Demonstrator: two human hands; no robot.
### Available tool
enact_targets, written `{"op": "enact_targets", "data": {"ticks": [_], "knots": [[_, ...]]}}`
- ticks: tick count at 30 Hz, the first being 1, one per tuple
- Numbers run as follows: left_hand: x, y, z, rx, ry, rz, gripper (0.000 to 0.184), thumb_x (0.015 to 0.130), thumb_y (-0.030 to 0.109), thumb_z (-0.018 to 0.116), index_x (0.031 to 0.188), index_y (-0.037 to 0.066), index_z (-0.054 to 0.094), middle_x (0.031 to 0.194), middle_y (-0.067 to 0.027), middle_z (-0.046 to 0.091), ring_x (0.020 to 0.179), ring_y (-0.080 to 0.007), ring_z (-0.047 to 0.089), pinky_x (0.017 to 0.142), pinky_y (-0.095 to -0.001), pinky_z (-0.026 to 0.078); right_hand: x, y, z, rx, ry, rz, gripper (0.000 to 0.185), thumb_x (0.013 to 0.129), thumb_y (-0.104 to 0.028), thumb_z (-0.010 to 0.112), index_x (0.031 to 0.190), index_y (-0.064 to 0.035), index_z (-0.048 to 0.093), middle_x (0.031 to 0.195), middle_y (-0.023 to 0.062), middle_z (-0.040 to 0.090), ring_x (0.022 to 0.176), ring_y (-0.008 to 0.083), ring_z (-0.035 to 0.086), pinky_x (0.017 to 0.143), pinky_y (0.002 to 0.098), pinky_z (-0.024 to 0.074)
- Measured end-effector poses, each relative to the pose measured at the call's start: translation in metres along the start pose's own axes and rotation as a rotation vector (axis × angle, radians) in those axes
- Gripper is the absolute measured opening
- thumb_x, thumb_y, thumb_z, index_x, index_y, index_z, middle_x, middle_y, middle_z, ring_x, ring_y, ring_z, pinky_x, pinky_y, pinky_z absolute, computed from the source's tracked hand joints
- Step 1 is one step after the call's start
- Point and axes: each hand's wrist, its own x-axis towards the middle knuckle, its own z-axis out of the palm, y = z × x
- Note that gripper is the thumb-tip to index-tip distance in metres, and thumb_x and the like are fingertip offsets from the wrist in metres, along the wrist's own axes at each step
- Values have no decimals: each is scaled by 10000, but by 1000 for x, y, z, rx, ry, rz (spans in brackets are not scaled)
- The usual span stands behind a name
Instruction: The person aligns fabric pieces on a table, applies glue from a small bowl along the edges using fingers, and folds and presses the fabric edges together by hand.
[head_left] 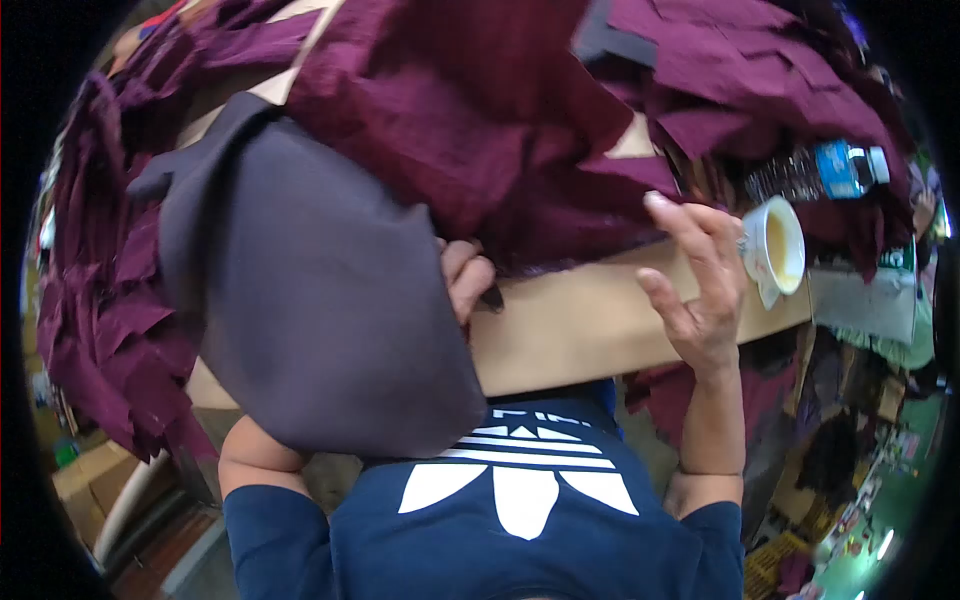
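A large dark grey piece of sheet material, like leather or cloth [320,270], hangs in front of my left forearm and hides most of it. My left hand [467,278] shows only curled fingers at the right edge of this piece, closed on it. Below those fingertips is a small dark tip [492,298] that I cannot identify. My right hand [708,280] is raised over the table's near edge, its fingers apart and holding nothing. Just right of it stands a white cup [757,250] with something yellowish inside. Beyond both hands lies a crumpled maroon piece [470,130].
Stacks of maroon pieces lie on the left [110,290] and at the back right [750,70]. A clear bottle with a blue label [835,170] lies beyond the cup. The tan tabletop [580,325] shows along its near edge. Cardboard boxes [95,485] sit at the lower left.
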Motion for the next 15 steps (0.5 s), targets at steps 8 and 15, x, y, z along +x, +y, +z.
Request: {"op": "enact_targets", "data": {"ticks": [8, 15], "knots": [[5, 10, 15, -55, 137, -38, 294, 834, 222, 512, 1113, 129, 529, 1058, -67, 541, 1031, -234, 507, 887, -337, 399, 120, -36, 31, -47, 221, -318, 753, 750, -177, 700, 1387, -71, 314, 1295, 165, 471, 1150, 310, 475, 967, 407, 361], [21, 3, 10, -81, 196, -12, 260, 846, 223, 509, 1080, 120, 557, 1020, -82, 568, 994, -240, 530, 863, -343, 415, 172, -18, 75, 22, -157, -167, 834, 713, 120, 445, 1431, -240, 220, 830, 209, 597, 759, 357, 609, 764, 435, 497]]}}
